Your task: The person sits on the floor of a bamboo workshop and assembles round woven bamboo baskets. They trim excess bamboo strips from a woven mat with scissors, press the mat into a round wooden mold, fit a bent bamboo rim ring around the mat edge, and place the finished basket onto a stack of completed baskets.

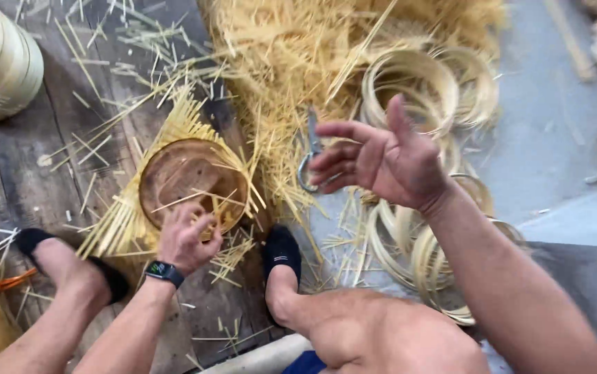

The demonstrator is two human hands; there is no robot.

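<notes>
The person sits on a wooden floor [28,159] with both feet forward, and between the feet lies a round woven bamboo disc [191,180] with many thin bamboo strips [115,221] standing out from its edge like rays. The left hand [188,239] rests on the near edge of this disc; its grip is curled and pressed on the rim and on some strips there, but I cannot tell exactly which strip it pinches. The right hand [381,156] is in the air to the right of the disc, palm up and fingers spread, and it holds nothing. Just beside its fingertips, on the left, a pair of metal scissors [310,149] lies on a big heap of bamboo shavings [291,62]. Behind and under this hand are several bamboo hoops [409,86], and at the far left stands a stack of round bamboo frames [1,62]. I think some risks are here. The loose strips are thin and stiff, so the left hand can bend or break one if it presses too hard. The disc may slide, because only one hand keeps it. Also the bare feet in low black socks [281,253] are close to sharp strip ends and to the scissors.
</notes>
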